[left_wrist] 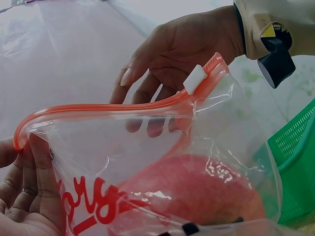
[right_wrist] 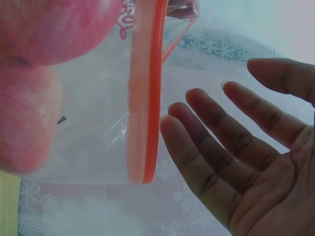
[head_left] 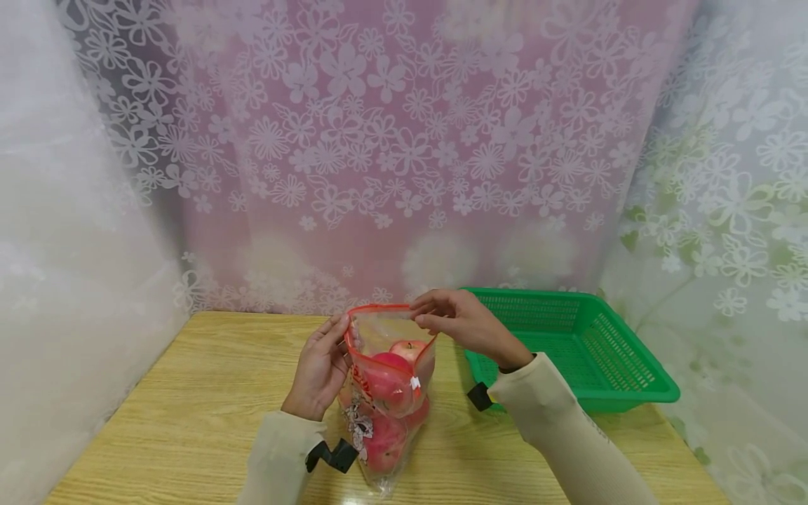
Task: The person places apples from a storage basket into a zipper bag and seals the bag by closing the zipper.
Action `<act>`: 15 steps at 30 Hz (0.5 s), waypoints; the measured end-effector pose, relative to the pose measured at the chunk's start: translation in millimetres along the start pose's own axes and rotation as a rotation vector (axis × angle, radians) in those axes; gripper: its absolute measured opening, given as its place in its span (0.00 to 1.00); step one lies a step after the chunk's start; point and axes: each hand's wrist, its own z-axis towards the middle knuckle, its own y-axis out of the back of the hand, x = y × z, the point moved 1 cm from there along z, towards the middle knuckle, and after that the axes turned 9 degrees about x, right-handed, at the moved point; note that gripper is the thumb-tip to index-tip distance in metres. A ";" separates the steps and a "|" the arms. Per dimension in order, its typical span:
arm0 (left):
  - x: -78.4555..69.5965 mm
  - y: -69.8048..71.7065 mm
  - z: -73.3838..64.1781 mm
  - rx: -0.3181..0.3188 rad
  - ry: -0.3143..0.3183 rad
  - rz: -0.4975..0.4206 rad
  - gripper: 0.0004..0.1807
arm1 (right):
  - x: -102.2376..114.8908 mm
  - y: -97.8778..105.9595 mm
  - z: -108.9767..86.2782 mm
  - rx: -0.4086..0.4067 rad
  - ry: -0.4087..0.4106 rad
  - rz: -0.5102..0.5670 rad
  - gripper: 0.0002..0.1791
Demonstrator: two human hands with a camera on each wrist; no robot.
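Note:
A clear zip bag (head_left: 362, 308) with a red zip edge and a white slider (left_wrist: 195, 79) stands upright on the table, its mouth spread. Several red apples (head_left: 386, 440) fill its lower part; a paler apple (head_left: 407, 348) shows just under the mouth. My left hand (head_left: 318, 372) pinches the left end of the red edge between thumb and fingers. On the far right side of the mouth is my right hand (head_left: 466, 324), holding nothing. In the right wrist view its fingers (right_wrist: 184, 147) are extended and spread, with fingertips right at the red edge.
A green plastic basket (head_left: 637, 337) with slotted walls stands on the right of the wooden table (head_left: 208, 393), behind the right forearm. Patterned curtains (head_left: 404, 154) hang behind the table and at both sides. Dark wrist cameras (head_left: 341, 456) sit on both sleeves.

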 end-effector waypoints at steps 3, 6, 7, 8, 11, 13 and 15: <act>0.6 0.0 0.3 0.000 -0.002 0.002 0.13 | 0.3 -0.2 -1.5 -0.006 -0.003 -0.014 0.14; 1.1 -0.1 0.3 -0.004 -0.001 -0.001 0.13 | 0.3 -0.1 -3.2 -0.011 0.002 -0.029 0.13; 1.3 -0.2 0.3 -0.005 0.000 -0.003 0.13 | 0.5 -0.2 -3.9 -0.011 0.003 -0.034 0.13; 1.4 -0.3 0.3 -0.006 0.000 -0.004 0.13 | 0.6 -0.3 -4.5 -0.012 0.004 -0.037 0.13; 2.0 -0.3 0.2 -0.005 -0.003 -0.005 0.13 | 0.1 -0.5 -6.3 -0.016 0.010 -0.047 0.13; 2.2 -0.2 0.1 0.000 -0.005 -0.003 0.13 | 0.7 -1.1 -7.8 -0.020 0.009 -0.054 0.13; 2.5 0.0 0.1 0.000 -0.007 -0.002 0.13 | 0.6 -1.5 -9.3 -0.025 0.008 -0.063 0.13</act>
